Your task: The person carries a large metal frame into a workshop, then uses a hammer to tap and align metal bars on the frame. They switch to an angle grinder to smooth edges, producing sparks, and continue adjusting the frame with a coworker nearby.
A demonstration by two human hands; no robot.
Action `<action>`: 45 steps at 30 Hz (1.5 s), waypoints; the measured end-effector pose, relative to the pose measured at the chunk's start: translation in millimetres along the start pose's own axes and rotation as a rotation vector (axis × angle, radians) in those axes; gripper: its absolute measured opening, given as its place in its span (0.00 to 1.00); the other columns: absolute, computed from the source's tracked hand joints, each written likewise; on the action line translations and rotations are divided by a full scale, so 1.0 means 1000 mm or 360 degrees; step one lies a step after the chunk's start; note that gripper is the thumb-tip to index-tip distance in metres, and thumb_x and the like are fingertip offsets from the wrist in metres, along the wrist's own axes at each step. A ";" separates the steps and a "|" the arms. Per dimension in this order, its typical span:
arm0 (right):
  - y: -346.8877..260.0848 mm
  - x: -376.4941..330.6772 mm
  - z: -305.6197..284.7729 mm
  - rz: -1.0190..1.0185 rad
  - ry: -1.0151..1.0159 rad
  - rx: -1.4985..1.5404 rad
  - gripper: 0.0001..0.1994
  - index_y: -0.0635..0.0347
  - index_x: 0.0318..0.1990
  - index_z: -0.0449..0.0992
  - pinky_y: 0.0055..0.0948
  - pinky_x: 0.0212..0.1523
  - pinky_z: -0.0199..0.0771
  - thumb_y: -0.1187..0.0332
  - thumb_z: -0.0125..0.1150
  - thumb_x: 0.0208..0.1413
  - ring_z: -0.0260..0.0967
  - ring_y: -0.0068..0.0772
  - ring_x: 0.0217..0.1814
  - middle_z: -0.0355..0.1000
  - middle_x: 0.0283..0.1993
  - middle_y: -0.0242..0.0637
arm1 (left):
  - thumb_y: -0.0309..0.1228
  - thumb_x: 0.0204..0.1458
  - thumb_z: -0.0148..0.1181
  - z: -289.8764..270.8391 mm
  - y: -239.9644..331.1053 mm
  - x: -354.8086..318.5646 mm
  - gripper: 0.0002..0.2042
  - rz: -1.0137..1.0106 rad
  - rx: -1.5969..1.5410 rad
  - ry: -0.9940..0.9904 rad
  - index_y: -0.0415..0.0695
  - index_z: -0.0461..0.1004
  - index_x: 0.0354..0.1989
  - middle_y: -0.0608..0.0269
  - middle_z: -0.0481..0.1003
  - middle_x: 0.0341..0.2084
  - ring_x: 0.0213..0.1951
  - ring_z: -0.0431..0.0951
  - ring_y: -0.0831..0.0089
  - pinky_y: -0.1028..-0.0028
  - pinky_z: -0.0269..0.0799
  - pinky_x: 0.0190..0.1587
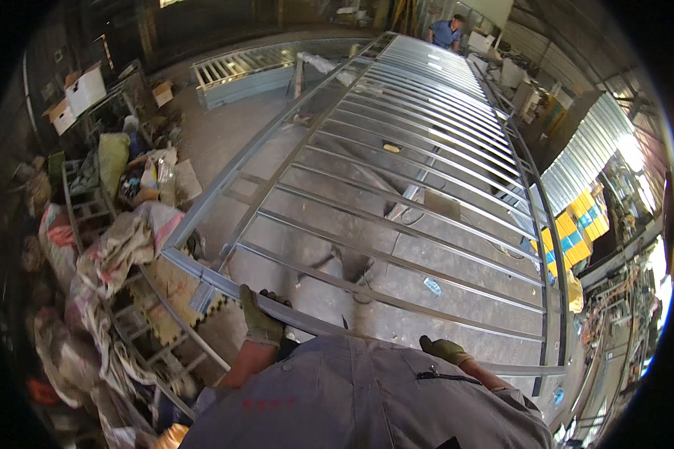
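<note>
A long metal gate frame [416, 295] with many parallel cross bars stretches away from my body, its near rail [318, 323] running just in front of my waist. Wrapped around that rail, near its left corner, is my left hand [262, 320] in a dark olive glove. My right hand [445, 349], gloved in the same colour, closes over the rail farther right, close to my grey jacket [337, 389]; part of its fingers is hidden. At the far end of the frame stands another person [446, 34] in a blue shirt, whose hands I cannot make out.
Sacks [116, 258] and a metal rack [153, 318] crowd the left side. Another barred frame [240, 90] lies beyond. To the right are yellow boxes [574, 238] and corrugated sheets [588, 153]. Cables and a small blue scrap [432, 286] lie on the floor under the bars.
</note>
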State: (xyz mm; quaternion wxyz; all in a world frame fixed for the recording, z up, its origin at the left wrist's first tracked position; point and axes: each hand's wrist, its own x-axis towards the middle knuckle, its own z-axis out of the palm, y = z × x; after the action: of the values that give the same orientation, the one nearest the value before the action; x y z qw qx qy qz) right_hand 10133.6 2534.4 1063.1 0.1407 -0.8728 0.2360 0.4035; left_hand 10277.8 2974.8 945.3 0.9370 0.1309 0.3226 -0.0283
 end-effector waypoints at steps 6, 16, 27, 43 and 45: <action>-0.305 0.002 -0.032 0.0050 0.0163 0.0081 0.44 0.55 0.55 0.90 0.50 0.75 0.67 0.31 0.27 0.76 0.74 0.61 0.74 0.81 0.64 0.59 | 0.68 0.53 0.73 0.097 0.247 0.173 0.29 0.0006 0.0117 -0.0174 0.53 0.76 0.34 0.66 0.76 0.26 0.31 0.76 0.59 0.53 0.77 0.40; -0.614 0.152 -0.162 0.0099 0.0069 0.0230 0.45 0.56 0.56 0.89 0.51 0.75 0.67 0.29 0.28 0.76 0.75 0.62 0.72 0.82 0.63 0.55 | 0.70 0.53 0.72 0.298 0.477 0.465 0.30 -0.0116 0.0247 -0.0321 0.53 0.77 0.31 0.68 0.78 0.26 0.30 0.78 0.61 0.54 0.78 0.42; -0.807 0.293 -0.268 0.0018 -0.0006 0.0288 0.46 0.57 0.57 0.88 0.51 0.75 0.67 0.29 0.27 0.76 0.75 0.62 0.72 0.82 0.63 0.56 | 0.72 0.54 0.69 0.451 0.558 0.692 0.32 -0.0230 0.0512 0.0014 0.52 0.76 0.33 0.65 0.77 0.24 0.29 0.77 0.58 0.52 0.77 0.38; -1.608 0.569 -0.589 0.0079 -0.0053 0.0643 0.44 0.60 0.60 0.86 0.55 0.75 0.67 0.32 0.27 0.77 0.77 0.66 0.69 0.80 0.64 0.61 | 0.76 0.58 0.60 0.913 1.077 1.334 0.34 -0.0330 0.0890 -0.0181 0.53 0.74 0.30 0.68 0.75 0.23 0.25 0.72 0.66 0.61 0.74 0.33; -1.669 0.583 -0.627 -0.0034 -0.0116 0.0677 0.44 0.62 0.59 0.86 0.56 0.75 0.67 0.33 0.27 0.78 0.77 0.67 0.68 0.80 0.63 0.62 | 0.76 0.59 0.59 0.956 1.111 1.374 0.34 -0.0239 0.0984 -0.0102 0.53 0.74 0.28 0.68 0.75 0.22 0.25 0.72 0.66 0.62 0.73 0.33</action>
State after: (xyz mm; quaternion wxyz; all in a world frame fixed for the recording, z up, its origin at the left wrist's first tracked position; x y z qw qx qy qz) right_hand 11738.8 3504.2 1104.0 0.3344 -0.8107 0.3012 0.3745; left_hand 12086.9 3837.2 1080.9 0.8578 0.3843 0.2779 -0.1982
